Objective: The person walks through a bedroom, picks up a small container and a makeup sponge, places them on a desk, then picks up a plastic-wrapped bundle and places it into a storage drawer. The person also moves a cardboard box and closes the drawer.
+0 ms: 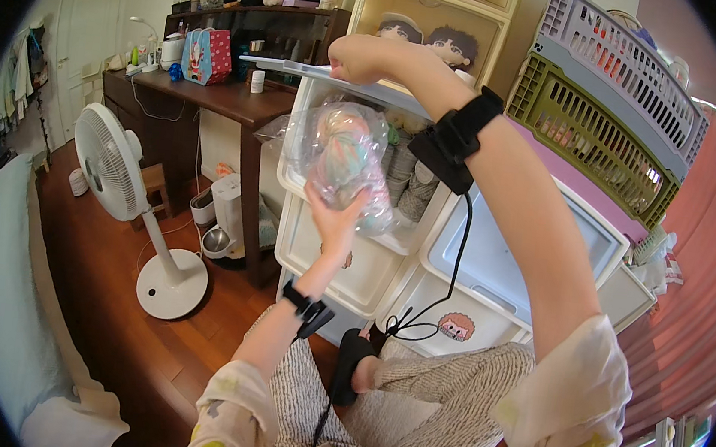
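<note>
My left hand is closed around a clear plastic bag of pastel yarn balls, at the opening of a white storage bin. With bent fingers, my right hand grips the edge of the bin's raised front door. Behind the bag, grey yarn cones stand inside the bin, with something green beside them. Black straps with small devices are around both wrists; a black cable hangs from the right one.
More white bins are stacked below and at right, under olive and grey folding crates. A white pedestal fan stands left, near a dark wooden desk. My knees are close below the bins.
</note>
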Motion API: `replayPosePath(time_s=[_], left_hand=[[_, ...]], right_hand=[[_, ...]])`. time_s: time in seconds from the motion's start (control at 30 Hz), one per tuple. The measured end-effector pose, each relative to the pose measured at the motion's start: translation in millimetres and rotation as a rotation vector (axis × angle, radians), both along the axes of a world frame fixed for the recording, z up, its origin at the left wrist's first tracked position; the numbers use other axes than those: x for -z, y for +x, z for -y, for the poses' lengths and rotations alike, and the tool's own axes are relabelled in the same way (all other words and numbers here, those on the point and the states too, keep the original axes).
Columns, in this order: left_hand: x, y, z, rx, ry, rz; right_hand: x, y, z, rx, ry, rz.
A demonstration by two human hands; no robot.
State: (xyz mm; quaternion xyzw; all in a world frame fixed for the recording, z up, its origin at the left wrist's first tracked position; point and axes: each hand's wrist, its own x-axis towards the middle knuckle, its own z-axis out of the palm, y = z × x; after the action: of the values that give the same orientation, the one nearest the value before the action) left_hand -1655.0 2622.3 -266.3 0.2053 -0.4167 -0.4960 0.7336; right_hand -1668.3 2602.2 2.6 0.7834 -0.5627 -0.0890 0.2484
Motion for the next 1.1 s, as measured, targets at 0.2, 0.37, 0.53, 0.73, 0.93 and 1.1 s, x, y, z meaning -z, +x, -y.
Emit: replayPosePath(time_s=[0.2, 0.37, 0.53, 0.73, 0.93, 1.1], left_hand=[[1, -103, 45, -0.130, -0.051, 0.015], [42, -152, 88, -0.160, -0.372, 0.610], [57, -170, 118, -0.056, -0.444, 0.942], [41, -159, 142, 0.276, -0.166, 1.462], [23, -112, 159, 0.388, -0.149, 1.152], [46, -34, 89, 0.003, -0.638, 1.220]], right_hand=[[-6, -10, -5, -0.061, -0.048, 0.084], [-3, -14, -2, -0.122, -0.125, 0.051], [-4, -15, -1, -0.096, -0.123, 0.095], [1, -12, -7, -0.119, -0.107, 0.116], [-2, -6, -10, -0.025, -0.058, 0.120], [11, -3, -18, -0.034, -0.104, 0.142]])
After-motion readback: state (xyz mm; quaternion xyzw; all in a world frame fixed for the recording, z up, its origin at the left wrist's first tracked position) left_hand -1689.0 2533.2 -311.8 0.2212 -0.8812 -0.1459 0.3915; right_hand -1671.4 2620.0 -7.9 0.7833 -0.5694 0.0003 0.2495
